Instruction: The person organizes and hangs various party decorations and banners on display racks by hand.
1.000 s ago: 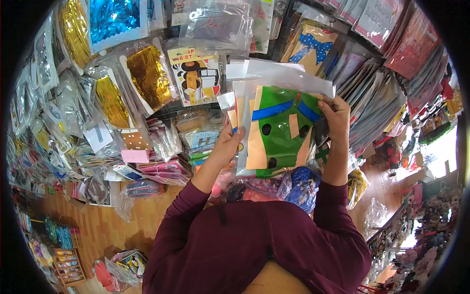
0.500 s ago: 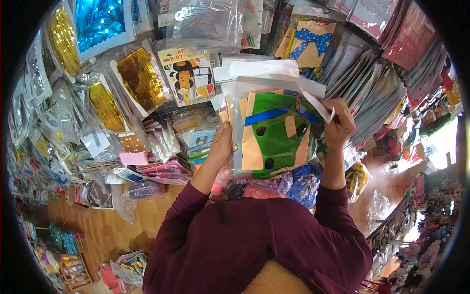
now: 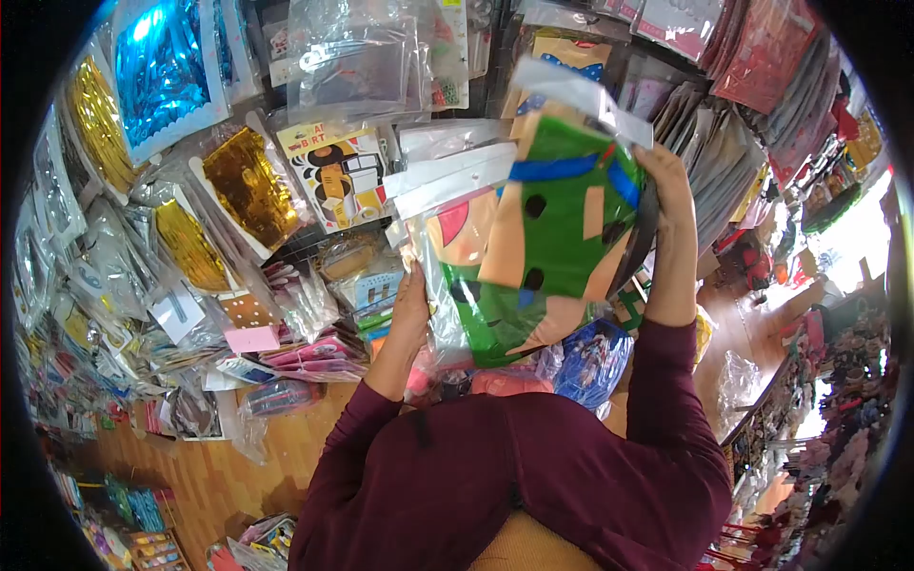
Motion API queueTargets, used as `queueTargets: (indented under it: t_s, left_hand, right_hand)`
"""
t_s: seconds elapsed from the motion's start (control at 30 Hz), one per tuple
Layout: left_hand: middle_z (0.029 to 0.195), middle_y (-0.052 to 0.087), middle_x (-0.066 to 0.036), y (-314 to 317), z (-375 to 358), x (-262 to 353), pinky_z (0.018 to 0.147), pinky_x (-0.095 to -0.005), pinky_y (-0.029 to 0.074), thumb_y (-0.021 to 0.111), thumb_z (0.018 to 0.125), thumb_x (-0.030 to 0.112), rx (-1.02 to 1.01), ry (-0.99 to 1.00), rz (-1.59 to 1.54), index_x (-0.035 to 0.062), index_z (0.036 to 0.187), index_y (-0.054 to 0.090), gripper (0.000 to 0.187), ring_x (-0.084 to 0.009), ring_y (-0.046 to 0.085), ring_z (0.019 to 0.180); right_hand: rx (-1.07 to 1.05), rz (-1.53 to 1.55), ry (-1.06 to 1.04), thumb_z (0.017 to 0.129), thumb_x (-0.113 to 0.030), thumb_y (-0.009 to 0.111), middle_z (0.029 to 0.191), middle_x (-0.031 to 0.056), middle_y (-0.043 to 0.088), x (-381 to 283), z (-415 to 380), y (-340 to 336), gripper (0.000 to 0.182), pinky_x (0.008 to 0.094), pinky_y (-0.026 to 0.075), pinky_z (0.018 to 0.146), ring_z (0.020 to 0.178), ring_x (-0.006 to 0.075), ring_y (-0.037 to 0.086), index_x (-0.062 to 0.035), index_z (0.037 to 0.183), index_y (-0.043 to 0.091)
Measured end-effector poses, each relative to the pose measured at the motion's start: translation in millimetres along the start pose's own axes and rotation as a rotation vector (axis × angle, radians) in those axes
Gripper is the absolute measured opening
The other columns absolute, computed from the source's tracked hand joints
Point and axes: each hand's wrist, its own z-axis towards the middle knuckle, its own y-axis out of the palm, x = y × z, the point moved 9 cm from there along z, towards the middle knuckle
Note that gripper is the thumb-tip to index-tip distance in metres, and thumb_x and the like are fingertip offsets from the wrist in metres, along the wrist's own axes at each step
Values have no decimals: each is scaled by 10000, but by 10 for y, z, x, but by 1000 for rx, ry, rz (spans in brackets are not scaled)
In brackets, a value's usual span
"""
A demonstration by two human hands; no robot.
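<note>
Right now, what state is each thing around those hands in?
Green-costume packet: held up, slanted; sealed or open, can't tell.
Packets behind it: held, fanned out.
Left hand: gripping packet edges.
Right hand: gripping the front packet's upper corner.
Blue foil packet: hanging.
Clear bag: crumpled.

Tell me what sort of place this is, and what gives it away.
Probably a party-supply shop or its stockroom: gold foil fringe and blue foil fringe in clear packets, a birthday-printed packet, and dense rows of bagged goods.
</note>
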Motion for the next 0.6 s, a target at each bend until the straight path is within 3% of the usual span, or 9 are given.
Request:
queueTargets:
  t_s: [0.03,0.07,0.17,0.33,0.43,0.5,0.53,0.6]
  left_hand:
    - [559,405,58,-26,-2,-54,425,-202,261,401,911,441,-21,-30,-44,132,741,502,367,-39,347,470]
    - [569,433,58,-47,2,-80,415,-195,272,408,908,441,-59,-18,-70,127,764,520,364,-35,367,464]
    - [572,436,65,-252,-5,-222,408,-194,266,412,904,451,39,-51,-77,125,777,525,367,-34,362,450]
    - [569,408,64,-363,-83,-182,419,-208,262,431,883,488,3,-10,-61,122,801,521,386,-44,341,460]
    - [566,377,59,-538,-142,-132,431,-221,246,433,881,495,152,0,-8,120,785,514,396,-57,306,466]
    - [566,360,53,-557,-235,-75,438,-227,231,428,883,496,204,-68,-25,115,765,504,407,-64,285,469]
    - [566,360,53,-603,-242,-82,438,-227,231,428,883,496,211,-65,-26,115,765,504,407,-64,285,469]
    - [570,365,50,-644,-245,-51,438,-226,232,420,888,491,161,-14,7,116,730,486,412,-58,296,479]
  right_hand:
    - [-2,53,106,823,-164,576,844,48,627,54,94,-20,224,210,456,643,724,96,579,28,937,601]
    - [-3,81,82,828,-181,571,799,50,629,-7,185,-14,220,215,467,586,645,99,580,24,897,611]
    - [52,24,116,818,-189,598,768,52,626,-49,500,-101,200,217,451,584,615,97,565,7,851,617]
    - [73,-149,59,764,-188,663,761,63,631,-183,1095,-265,217,231,451,554,599,110,567,19,820,630]
    - [64,-115,28,741,-171,682,761,82,637,-258,1393,-311,225,239,458,555,601,130,579,36,818,640]
    - [141,-235,20,780,-183,646,836,77,639,-388,1474,-330,227,248,458,690,733,146,592,35,846,640]
    - [65,-203,-33,758,-199,675,945,90,621,-454,1520,-308,306,271,437,776,847,173,574,31,951,619]
    - [111,-257,-113,746,-212,688,999,91,600,-540,1624,-341,364,280,425,800,889,178,556,26,1006,596]
